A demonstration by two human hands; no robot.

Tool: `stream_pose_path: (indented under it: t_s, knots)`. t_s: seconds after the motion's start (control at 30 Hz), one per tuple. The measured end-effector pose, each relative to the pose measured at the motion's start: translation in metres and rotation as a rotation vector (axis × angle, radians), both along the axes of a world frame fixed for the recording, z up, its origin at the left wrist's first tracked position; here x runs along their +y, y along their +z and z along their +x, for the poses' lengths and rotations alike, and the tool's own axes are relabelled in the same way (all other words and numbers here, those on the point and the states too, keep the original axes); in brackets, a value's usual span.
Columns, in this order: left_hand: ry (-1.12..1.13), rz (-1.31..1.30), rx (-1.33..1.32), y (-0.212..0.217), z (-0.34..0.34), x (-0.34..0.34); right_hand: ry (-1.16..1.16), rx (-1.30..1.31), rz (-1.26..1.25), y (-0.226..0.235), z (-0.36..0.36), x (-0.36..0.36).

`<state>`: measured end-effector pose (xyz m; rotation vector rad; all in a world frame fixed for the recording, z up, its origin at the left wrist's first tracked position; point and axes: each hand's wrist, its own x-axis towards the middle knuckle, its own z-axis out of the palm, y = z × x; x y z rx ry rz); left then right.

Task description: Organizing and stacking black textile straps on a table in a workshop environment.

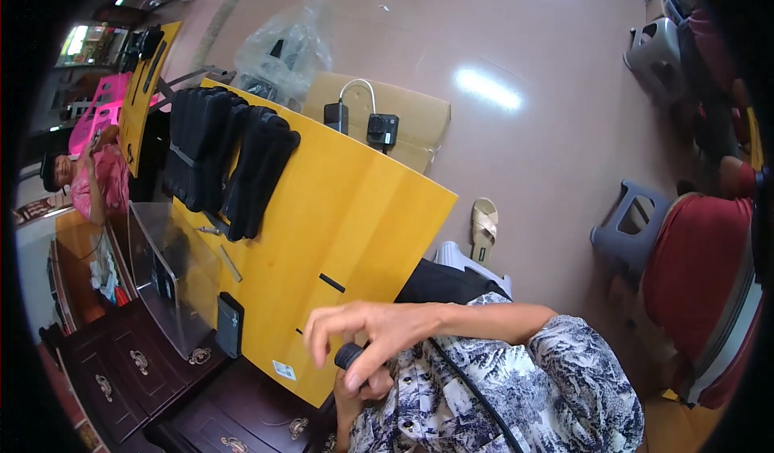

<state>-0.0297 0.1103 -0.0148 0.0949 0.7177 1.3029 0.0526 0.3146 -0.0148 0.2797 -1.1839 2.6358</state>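
My right hand (375, 328) reaches in from the right above the table's near corner, its fingers curved and spread apart. Its thumb lies close to a small dark ribbed roll (348, 355); whether it presses on it I cannot tell. Below, my left hand (373, 386) is closed around the lower part of this roll, partly hidden by the right hand. A short black strip (331, 282) lies on the yellow wooden table (347, 203) beyond the hands. Two stacks of folded black knitted pieces (197, 143) (260, 171) rest at the table's far left.
Near the left edge lie a dark flat case (230, 324), a metal strip (231, 263) and a small metal tool (210, 230). A clear panel (165, 276) and dark drawers (121, 372) stand beyond. Two black devices (383, 130) adjoin the far edge. Another person (101, 175) sits left.
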Motion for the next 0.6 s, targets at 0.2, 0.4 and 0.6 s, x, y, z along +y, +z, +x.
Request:
stream_pose_path:
  t_s: [0.2,0.4,0.6]
  knots:
    - [-0.209,0.059,0.631,-0.021,-0.001,0.012,-0.252,0.135,0.587,0.002,0.006,0.003]
    - [0.054,0.254,1.460,0.009,0.012,0.050,-0.572,-0.059,0.622,-0.001,0.011,-0.003]
    - [-0.167,0.034,-0.110,0.001,0.028,0.051,0.005,-0.241,-0.536,-0.035,0.035,-0.013]
